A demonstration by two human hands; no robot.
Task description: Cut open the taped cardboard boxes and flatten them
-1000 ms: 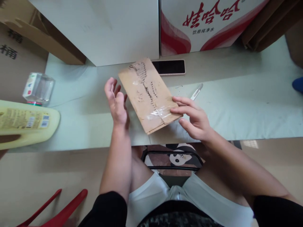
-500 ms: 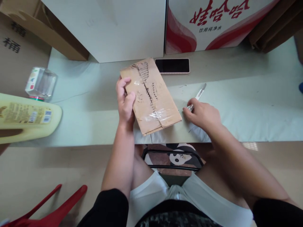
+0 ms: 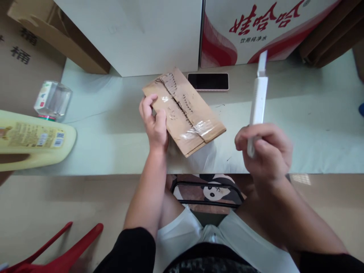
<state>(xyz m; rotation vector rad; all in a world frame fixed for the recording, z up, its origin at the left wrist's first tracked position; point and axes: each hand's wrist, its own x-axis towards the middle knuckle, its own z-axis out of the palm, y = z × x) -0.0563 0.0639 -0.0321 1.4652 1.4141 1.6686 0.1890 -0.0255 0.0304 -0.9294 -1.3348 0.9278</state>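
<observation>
My left hand [image 3: 156,123] grips the left side of a brown cardboard box [image 3: 178,125], thumb on top and the other fingers along its edge. Clear tape shines across the box, and a torn, ragged seam runs down its upper face. The box sits tilted at an angle over the pale cloth. To the right, my right hand [image 3: 265,151] is closed around a white utility knife [image 3: 258,100]. Its blade is out and points away from me, raised above the tabletop and apart from the box.
Behind the box lies a phone [image 3: 208,82]. A white carton [image 3: 159,38] and a red-and-white carton [image 3: 218,41] stand at the back. To the left are a clear bottle [image 3: 57,99] and a yellow jug [image 3: 36,142]. The cloth-covered table [image 3: 313,125] ends in front of my knees.
My right hand has lifted the utility knife off the cloth, turning it upright and moving right. My left hand has turned the box slightly, its near end swinging right.
</observation>
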